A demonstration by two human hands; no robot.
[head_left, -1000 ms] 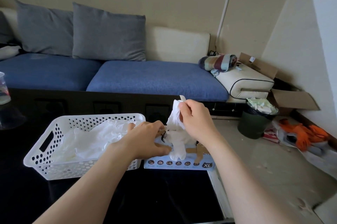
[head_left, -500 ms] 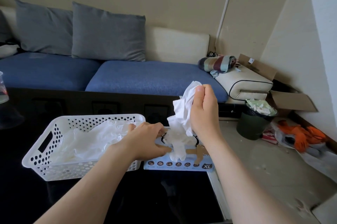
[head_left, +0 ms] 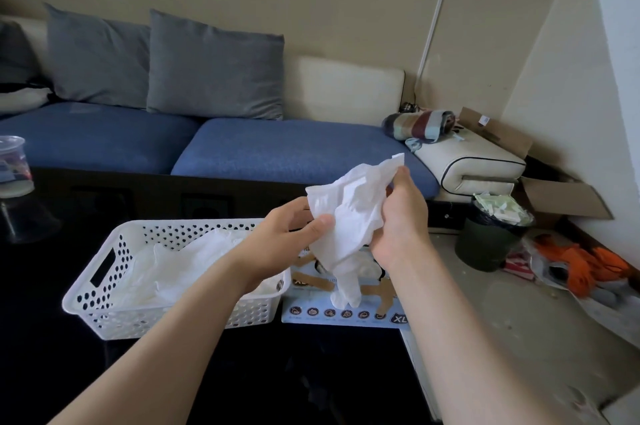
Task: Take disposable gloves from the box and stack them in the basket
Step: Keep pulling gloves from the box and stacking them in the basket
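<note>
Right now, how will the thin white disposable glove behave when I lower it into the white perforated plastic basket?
Probably floppy: the white glove hangs crumpled, its lower end drooping over the blue cardboard box. Likely very light: the left hand and right hand hold it by pinches. It may land bunched in the basket.

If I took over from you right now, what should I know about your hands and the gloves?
Left hand: pinches the white glove.
Right hand: grips its upper edge.
The glove hangs over the glove box, which sits beside the white basket on the black table.
Done: a pile of gloves lies in the basket.
Left: lay this glove on the pile, then pull more from the box.
</note>
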